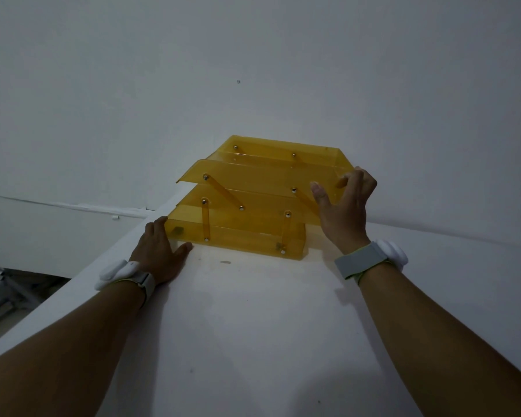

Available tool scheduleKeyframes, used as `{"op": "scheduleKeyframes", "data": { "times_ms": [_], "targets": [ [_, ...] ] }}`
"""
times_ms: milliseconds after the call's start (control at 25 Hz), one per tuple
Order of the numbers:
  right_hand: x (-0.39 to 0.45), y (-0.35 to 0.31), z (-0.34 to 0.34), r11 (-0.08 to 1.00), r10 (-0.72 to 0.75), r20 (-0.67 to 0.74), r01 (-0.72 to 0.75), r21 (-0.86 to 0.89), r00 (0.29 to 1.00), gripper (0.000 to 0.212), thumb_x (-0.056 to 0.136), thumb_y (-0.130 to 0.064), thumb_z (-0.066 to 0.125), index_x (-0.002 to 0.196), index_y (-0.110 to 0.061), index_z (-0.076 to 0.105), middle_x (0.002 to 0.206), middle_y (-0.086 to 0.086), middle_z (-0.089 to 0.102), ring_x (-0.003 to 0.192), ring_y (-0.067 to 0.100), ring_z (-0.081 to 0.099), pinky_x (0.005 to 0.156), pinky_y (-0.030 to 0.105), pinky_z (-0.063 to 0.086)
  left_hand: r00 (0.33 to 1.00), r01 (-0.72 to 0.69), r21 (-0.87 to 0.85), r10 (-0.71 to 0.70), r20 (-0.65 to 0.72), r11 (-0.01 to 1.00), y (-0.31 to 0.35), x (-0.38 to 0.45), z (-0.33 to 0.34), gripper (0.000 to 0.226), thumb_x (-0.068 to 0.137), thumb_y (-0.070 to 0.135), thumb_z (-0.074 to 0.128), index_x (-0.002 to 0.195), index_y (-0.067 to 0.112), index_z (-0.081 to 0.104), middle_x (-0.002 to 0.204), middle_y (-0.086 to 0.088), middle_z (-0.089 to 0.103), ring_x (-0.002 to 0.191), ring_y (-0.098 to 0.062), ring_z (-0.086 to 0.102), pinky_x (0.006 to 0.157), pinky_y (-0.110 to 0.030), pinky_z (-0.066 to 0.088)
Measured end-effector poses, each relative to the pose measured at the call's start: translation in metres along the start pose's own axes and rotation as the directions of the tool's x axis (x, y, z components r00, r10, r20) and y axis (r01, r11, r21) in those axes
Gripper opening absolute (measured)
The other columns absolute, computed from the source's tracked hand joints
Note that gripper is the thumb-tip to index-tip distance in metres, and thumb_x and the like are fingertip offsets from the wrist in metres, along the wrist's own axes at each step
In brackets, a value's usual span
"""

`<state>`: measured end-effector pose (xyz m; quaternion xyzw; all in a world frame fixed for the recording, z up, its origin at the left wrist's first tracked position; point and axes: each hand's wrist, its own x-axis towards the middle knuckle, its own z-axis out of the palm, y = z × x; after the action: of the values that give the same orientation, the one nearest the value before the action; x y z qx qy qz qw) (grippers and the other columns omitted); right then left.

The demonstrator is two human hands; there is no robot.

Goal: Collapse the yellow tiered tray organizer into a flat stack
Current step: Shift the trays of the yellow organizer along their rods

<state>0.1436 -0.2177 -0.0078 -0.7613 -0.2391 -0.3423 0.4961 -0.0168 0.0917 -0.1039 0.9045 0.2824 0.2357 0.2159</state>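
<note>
The yellow see-through tiered tray organizer (253, 191) stands on the white table (253, 326) against the wall, its trays stepped one above another and joined by riveted yellow link arms. My left hand (158, 246) lies flat on the table with its fingers pressed against the left end of the bottom tray. My right hand (345, 206) grips the right end of an upper tray, thumb in front and fingers wrapped behind it. Both wrists wear grey bands with white pods.
A plain white wall (253, 70) rises right behind the organizer. The table's left edge (73, 284) runs diagonally, with a dark floor and grey metal parts (3, 296) below it. A white cable (73, 207) runs along the wall at left.
</note>
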Motion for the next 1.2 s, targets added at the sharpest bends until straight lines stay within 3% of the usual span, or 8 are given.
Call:
{"op": "scheduleKeyframes", "data": {
  "times_ms": [160,400,720,1000,1200],
  "targets": [
    [0.000,-0.001,0.000,1.000,0.008,0.000,-0.008,0.005,1.000,0.051,0.089,-0.045,0.070,0.109,-0.008,0.042,0.134,0.013,0.033,0.111,0.005,0.033,0.087,0.034,0.044,1.000,-0.002,-0.001,0.002,0.005,1.000,-0.001,0.002,0.000,0.088,0.086,0.055,0.067,0.152,0.011,0.028,0.148,-0.017,0.043,0.128,-0.039,0.051,0.098,-0.050,0.047],
    [-0.001,-0.001,0.001,1.000,0.002,0.004,-0.002,0.005,1.000,0.051,0.089,-0.047,0.069,0.109,-0.010,0.041,0.134,0.013,0.033,0.117,0.013,0.038,0.091,0.040,0.049,1.000,-0.005,0.004,0.005,-0.015,1.000,-0.001,0.001,0.003,0.089,0.085,0.054,0.068,0.152,0.009,0.029,0.147,-0.019,0.044,0.127,-0.039,0.052,0.098,-0.051,0.048],
    [-0.003,-0.003,0.004,1.000,0.010,-0.002,-0.010,0.021,1.000,0.051,0.090,-0.045,0.070,0.110,-0.007,0.042,0.134,0.013,0.033,0.111,0.000,0.030,0.088,0.034,0.043,1.000,0.004,0.009,-0.004,-0.008,1.000,-0.001,0.002,0.002,0.089,0.085,0.056,0.067,0.152,0.012,0.028,0.149,-0.017,0.043,0.130,-0.038,0.050,0.100,-0.050,0.047],
    [-0.004,-0.007,0.013,1.000,0.001,0.021,-0.002,0.029,1.000,0.050,0.089,-0.046,0.070,0.109,-0.009,0.042,0.133,0.013,0.033,0.122,0.020,0.041,0.090,0.039,0.047,1.000,0.006,0.006,-0.006,0.003,1.000,-0.002,0.002,0.000,0.090,0.085,0.056,0.067,0.153,0.011,0.028,0.150,-0.016,0.042,0.131,-0.037,0.049,0.102,-0.050,0.046],
    [-0.005,-0.007,0.015,0.999,0.009,0.013,-0.009,0.039,1.000,0.053,0.088,-0.049,0.069,0.110,-0.009,0.042,0.134,0.012,0.033,0.116,0.013,0.038,0.090,0.039,0.048,1.000,0.008,0.016,-0.007,-0.023,1.000,-0.001,0.001,0.001,0.088,0.085,0.056,0.067,0.150,0.008,0.031,0.147,-0.017,0.044,0.129,-0.037,0.051,0.100,-0.048,0.046]
  ]
}}
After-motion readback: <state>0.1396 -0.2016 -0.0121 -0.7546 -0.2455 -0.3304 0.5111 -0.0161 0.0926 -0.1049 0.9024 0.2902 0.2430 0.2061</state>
